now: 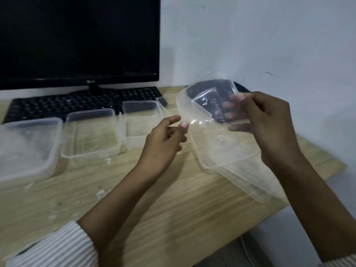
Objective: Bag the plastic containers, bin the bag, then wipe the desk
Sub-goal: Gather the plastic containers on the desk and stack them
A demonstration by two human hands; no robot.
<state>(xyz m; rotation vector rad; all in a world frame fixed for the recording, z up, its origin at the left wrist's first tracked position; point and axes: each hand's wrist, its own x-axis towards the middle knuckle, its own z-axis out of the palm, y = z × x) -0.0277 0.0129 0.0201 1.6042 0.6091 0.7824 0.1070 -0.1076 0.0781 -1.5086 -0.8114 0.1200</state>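
Above the right part of the wooden desk point(173, 199), my right hand point(269, 128) holds a tilted stack of clear plastic containers point(217, 143) by its far rim. My left hand point(165, 135) pinches the stack's near left rim between thumb and fingers. A smaller clear container sits inside the top of the stack. Three more clear containers rest on the desk to the left: one at the far left point(27, 149), one in the middle point(90, 132) and one by the keyboard point(141, 120). No bag is visible.
A black monitor point(77, 39) and a black keyboard point(81, 103) stand at the back left against the white wall. White crumbs point(100, 193) lie scattered on the desk. The desk's right edge runs diagonally behind my right forearm, with floor below.
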